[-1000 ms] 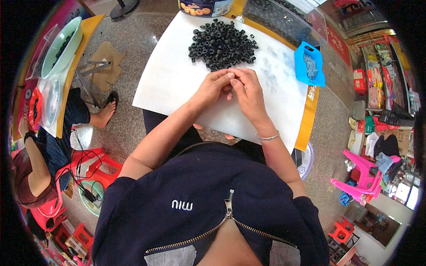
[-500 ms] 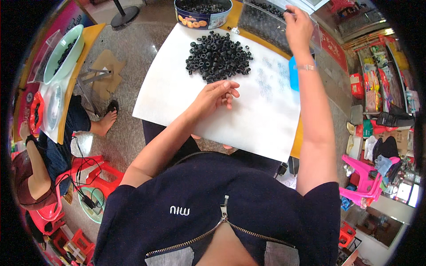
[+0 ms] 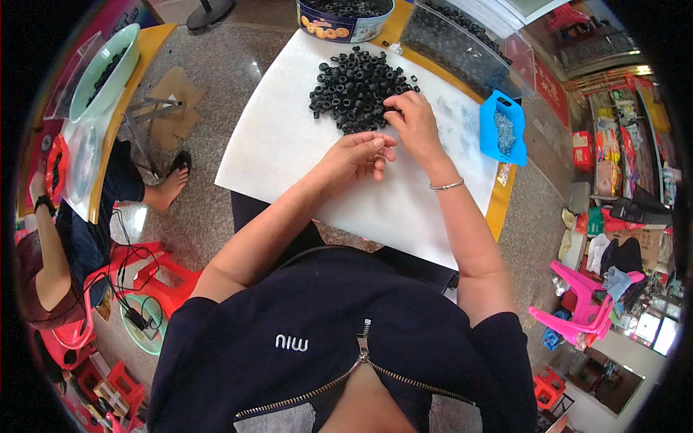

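Note:
A heap of small black ring-like parts lies on a white sheet in front of me. My left hand hovers at the heap's near edge, palm turned inward. Its thumb presses against the curled fingers, and whatever they may hold is hidden. Beside it, my right hand bends over the heap's right edge with fingers drawn together and pointing down at the parts. Its fingertips meet the black pieces, but I cannot make out what is between them.
A round biscuit tin and a clear plastic box, both containing black parts, stand at the back. A blue tray with small clear pieces sits at the right. Another person's hand is by a red basin at far left.
My right hand has come back from the clear box to the heap's right edge, uncovering the blue tray. My left hand has stayed nearly in place.

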`<state>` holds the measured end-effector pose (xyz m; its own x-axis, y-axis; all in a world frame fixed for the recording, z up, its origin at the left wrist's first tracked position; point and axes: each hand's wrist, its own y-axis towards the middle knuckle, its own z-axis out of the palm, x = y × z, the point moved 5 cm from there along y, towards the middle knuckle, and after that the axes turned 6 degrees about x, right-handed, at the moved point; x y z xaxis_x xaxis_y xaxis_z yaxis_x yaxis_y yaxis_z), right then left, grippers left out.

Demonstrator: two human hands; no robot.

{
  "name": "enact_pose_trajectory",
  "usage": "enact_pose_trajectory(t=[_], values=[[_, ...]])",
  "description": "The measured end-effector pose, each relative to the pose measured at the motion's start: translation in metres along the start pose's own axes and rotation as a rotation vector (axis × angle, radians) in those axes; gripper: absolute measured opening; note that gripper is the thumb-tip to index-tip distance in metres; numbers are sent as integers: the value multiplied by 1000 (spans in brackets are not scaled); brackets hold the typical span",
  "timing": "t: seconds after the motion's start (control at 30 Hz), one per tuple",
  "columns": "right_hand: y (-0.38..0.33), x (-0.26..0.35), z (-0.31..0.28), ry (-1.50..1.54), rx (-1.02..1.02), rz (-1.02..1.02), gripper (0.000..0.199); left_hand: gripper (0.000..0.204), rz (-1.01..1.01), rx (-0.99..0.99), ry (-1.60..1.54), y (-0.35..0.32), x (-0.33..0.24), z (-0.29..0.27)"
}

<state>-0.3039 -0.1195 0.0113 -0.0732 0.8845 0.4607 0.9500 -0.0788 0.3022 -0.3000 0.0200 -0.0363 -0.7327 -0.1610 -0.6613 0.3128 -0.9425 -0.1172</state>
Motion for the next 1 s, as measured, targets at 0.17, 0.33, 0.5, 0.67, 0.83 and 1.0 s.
enact_pose_trajectory(t=[0.17, 0.33, 0.5, 0.67, 0.83, 1.0], values=[[-21, -4, 2, 361, 2, 260, 19, 28, -7, -30, -4, 0, 2, -3], [-38, -11, 3, 559, -81, 333, 24, 28, 19, 5, 1, 3, 2, -4], [-24, -6, -10, 215, -158, 198, 18, 28, 27, -1, 35, 4, 0, -5], [17, -34, -6, 39, -253, 179, 15, 28, 14, 2, 45, 3, 0, -3], [21, -40, 7, -36, -155, 171, 15, 27, 24, 7, 18, 0, 0, 1], [-3, -26, -4, 293, -204, 272, 17, 26, 26, 12, -32, -2, 0, -3]])
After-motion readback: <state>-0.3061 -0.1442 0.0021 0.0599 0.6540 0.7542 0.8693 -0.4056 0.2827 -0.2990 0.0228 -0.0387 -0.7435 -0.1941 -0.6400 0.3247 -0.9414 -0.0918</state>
